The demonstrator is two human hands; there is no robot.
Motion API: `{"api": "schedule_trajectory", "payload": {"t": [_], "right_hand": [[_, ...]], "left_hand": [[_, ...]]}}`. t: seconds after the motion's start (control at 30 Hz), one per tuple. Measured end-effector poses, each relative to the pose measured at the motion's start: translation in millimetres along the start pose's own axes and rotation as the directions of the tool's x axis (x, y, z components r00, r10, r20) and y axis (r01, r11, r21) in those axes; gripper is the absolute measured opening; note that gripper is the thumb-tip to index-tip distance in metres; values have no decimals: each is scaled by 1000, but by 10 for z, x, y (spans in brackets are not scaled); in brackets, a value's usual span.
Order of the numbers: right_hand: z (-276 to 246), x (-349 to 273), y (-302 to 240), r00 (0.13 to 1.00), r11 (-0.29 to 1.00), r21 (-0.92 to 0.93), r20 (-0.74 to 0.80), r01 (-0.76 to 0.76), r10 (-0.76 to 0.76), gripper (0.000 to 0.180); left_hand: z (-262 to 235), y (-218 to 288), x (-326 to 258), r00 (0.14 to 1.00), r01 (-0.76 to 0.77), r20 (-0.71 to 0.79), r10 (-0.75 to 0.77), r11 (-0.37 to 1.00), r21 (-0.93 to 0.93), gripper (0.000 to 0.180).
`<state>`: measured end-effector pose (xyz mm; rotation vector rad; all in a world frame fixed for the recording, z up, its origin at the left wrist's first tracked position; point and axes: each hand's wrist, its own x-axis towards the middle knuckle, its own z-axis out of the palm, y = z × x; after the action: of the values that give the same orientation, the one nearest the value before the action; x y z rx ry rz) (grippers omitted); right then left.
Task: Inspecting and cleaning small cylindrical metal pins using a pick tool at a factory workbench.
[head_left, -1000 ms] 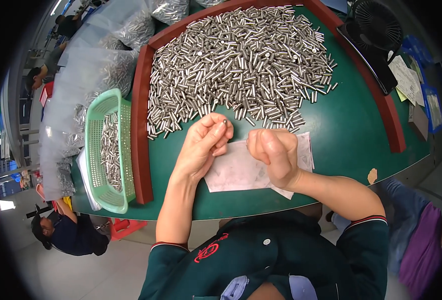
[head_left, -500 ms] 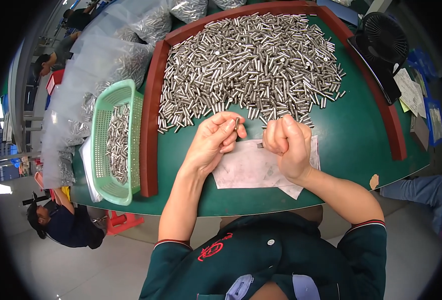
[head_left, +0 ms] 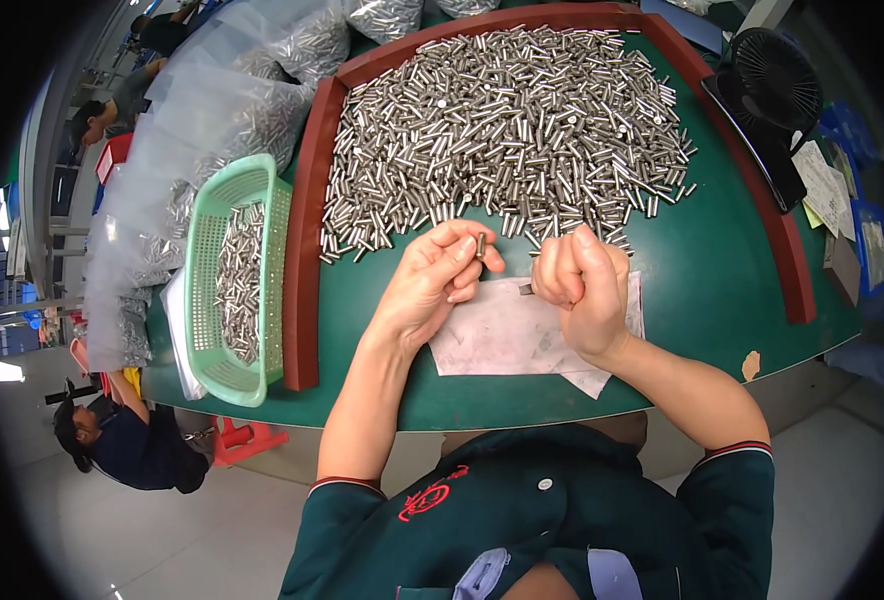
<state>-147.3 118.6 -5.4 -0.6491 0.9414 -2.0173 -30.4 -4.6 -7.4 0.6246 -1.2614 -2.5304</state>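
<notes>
We held a pin (head_left: 481, 246) roughly upright, pinched between the thumb and fingers of our left hand (head_left: 428, 275), just in front of the loose pile (head_left: 502, 130). Our right hand (head_left: 592, 285) was curled tight around a second pin (head_left: 526, 289), its grey end poking out leftward; the rest was hidden. Beneath our hands lay a stained cloth (head_left: 492, 340) on the green table (head_left: 707, 285). A red frame (head_left: 307, 250) bordered the pile on three sides; just left of it sat a basket (head_left: 274, 280) of pins.
</notes>
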Motion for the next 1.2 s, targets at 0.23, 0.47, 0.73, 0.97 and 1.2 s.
{"api": "schedule_trajectory", "payload": {"t": [0.23,0.47,0.73,0.97,1.2], "right_hand": [[-13,5,-5,1000,1000,-16,2,-6,6,44],[-5,8,-4,1000,1000,5,15,-19,19,43],[-22,10,-18,1000,999,-30,11,-16,16,44],[1,22,-8,1000,999,-38,3,-27,27,44],[10,40,-24,999,999,-31,-6,-33,33,44]], "left_hand": [[39,67,-4,992,106,-65,-108,994,-39,22],[-5,66,-12,989,130,-53,-135,988,-84,26],[-173,130,-20,998,-37,-51,37,999,-12,24],[54,-46,79,872,-55,-161,462,420,906,11],[176,-60,214,866,-47,28,499,26,999,16]]}}
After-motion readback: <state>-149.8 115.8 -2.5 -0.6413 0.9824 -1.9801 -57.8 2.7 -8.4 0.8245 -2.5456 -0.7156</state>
